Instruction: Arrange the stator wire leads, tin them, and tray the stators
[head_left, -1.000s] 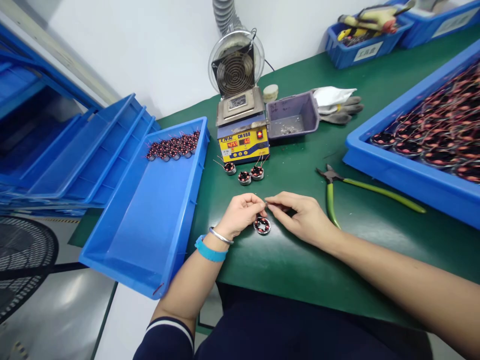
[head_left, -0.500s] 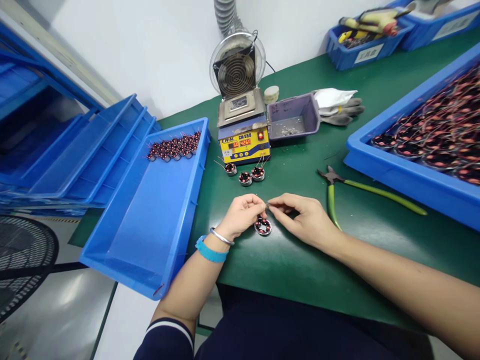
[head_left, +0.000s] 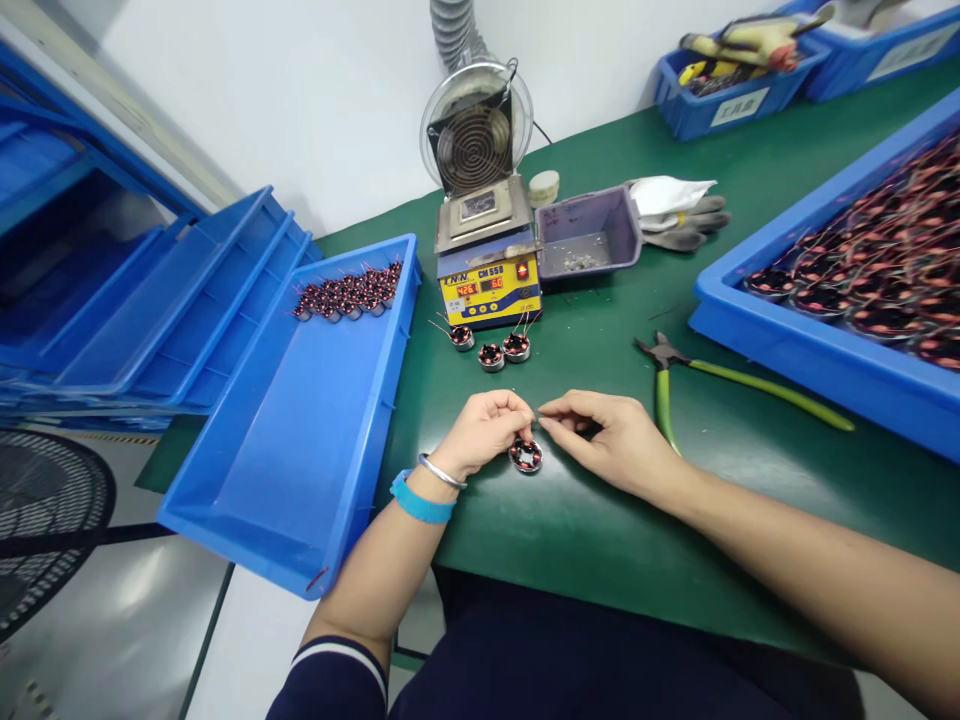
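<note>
A small round wound coil (head_left: pixel 526 456) rests on the green bench mat in front of me. My left hand (head_left: pixel 484 432) pinches thin wire leads rising from it. My right hand (head_left: pixel 607 438) pinches the same leads from the other side, and the fingertips of both hands meet just above the coil. Three similar coils (head_left: pixel 490 351) with upright leads stand a little farther back, in front of a yellow solder pot (head_left: pixel 487 262).
A blue tray (head_left: pixel 300 440) at left holds a row of coils at its far end. Green-handled cutters (head_left: pixel 664 385) lie right of my hands. A second blue tray (head_left: pixel 817 340) of coils sits at right. Behind are a purple bin (head_left: pixel 585 235), gloves (head_left: pixel 679 215) and a fume fan (head_left: pixel 475 125).
Both hands stay pinched on the leads above the coil with only tiny finger shifts. The solder pot's display digits have changed.
</note>
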